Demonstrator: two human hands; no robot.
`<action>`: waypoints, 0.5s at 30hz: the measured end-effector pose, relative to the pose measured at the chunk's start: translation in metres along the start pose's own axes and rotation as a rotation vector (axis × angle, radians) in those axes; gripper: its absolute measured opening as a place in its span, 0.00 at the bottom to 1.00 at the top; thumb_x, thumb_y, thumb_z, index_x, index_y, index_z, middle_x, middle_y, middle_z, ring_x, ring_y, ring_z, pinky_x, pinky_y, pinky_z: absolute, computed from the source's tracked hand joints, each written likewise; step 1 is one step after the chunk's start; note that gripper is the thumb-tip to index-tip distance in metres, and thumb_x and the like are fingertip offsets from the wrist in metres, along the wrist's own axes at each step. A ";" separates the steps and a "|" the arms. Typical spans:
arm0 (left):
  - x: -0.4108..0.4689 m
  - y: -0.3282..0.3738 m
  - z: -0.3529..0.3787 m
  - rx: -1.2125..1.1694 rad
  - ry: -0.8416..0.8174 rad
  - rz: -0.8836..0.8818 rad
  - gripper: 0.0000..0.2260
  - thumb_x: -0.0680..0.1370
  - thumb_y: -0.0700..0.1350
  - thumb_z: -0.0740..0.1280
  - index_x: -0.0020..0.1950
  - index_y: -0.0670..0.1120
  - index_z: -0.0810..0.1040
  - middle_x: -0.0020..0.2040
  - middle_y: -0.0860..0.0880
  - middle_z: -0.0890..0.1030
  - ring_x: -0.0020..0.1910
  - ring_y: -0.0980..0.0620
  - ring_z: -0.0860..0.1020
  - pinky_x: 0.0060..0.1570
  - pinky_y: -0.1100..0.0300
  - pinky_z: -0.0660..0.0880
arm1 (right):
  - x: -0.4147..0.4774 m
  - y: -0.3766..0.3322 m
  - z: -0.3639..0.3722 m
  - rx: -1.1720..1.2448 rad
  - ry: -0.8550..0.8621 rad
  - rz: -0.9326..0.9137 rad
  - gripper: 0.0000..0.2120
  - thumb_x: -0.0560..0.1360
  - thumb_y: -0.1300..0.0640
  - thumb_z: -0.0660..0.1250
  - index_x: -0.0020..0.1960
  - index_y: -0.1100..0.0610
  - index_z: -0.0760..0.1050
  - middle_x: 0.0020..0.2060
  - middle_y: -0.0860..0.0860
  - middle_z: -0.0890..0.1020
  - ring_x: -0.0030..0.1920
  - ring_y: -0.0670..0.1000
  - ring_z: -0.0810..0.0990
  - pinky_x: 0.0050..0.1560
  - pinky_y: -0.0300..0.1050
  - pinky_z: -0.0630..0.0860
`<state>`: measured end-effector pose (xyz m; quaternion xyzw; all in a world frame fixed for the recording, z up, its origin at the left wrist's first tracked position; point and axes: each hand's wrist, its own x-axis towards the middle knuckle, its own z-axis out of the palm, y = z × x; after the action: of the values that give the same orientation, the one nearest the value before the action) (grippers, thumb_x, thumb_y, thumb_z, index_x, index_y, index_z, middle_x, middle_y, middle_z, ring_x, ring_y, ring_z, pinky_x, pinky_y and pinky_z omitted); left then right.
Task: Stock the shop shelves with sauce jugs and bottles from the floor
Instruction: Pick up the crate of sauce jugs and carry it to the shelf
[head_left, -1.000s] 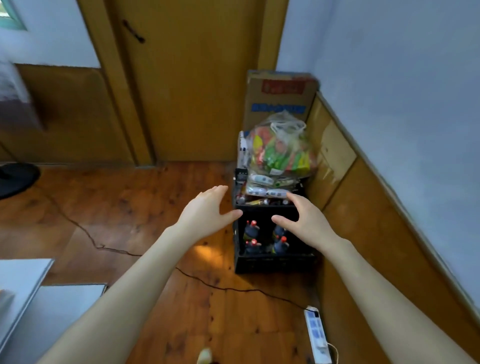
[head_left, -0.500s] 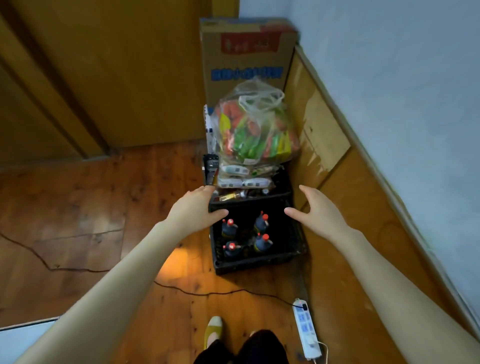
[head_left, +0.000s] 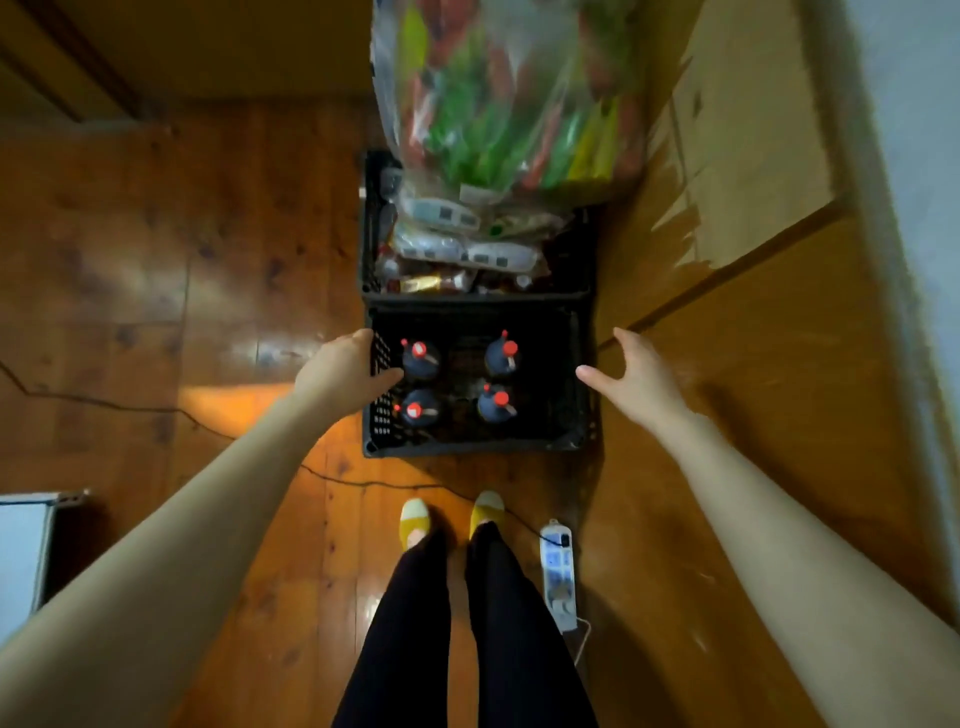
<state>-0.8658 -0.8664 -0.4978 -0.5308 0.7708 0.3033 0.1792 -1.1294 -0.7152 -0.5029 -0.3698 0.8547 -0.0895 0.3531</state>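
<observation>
A black plastic crate stands on the wooden floor in front of my feet. Inside it stand several dark sauce jugs with red caps. My left hand is at the crate's left wall, thumb reaching over the rim, fingers on the outside; whether it grips is unclear. My right hand hovers spread and relaxed just outside the crate's right rim, holding nothing.
A second black crate behind the first holds packets, with a clear bag of colourful snacks on top. A wood-panelled wall runs along the right. A white power strip and black cable lie by my feet. A white object sits at the left edge.
I have stepped up to the crate and the view has tilted down. Both hands have spread apart and dropped to the crate's left and right sides.
</observation>
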 end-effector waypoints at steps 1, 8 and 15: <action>0.014 -0.004 0.014 -0.014 -0.007 -0.022 0.26 0.76 0.51 0.66 0.68 0.38 0.66 0.65 0.37 0.73 0.62 0.38 0.72 0.55 0.49 0.70 | 0.015 0.011 0.011 0.023 -0.009 0.029 0.35 0.74 0.47 0.66 0.74 0.58 0.55 0.73 0.56 0.60 0.73 0.55 0.59 0.70 0.49 0.60; 0.113 -0.058 0.106 0.013 -0.002 -0.138 0.25 0.76 0.50 0.66 0.68 0.38 0.66 0.63 0.35 0.74 0.59 0.35 0.73 0.52 0.47 0.72 | 0.110 0.080 0.106 0.125 -0.003 0.209 0.35 0.74 0.49 0.67 0.74 0.56 0.54 0.72 0.57 0.62 0.71 0.58 0.62 0.67 0.52 0.64; 0.198 -0.112 0.199 0.000 -0.002 -0.233 0.23 0.75 0.48 0.68 0.63 0.35 0.67 0.59 0.32 0.74 0.57 0.34 0.73 0.50 0.48 0.71 | 0.197 0.143 0.188 0.073 0.025 0.234 0.36 0.73 0.48 0.68 0.74 0.59 0.55 0.71 0.58 0.64 0.70 0.60 0.64 0.67 0.53 0.65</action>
<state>-0.8447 -0.9041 -0.7972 -0.6165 0.7037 0.2807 0.2141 -1.1788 -0.7305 -0.8061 -0.2534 0.8925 -0.0831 0.3637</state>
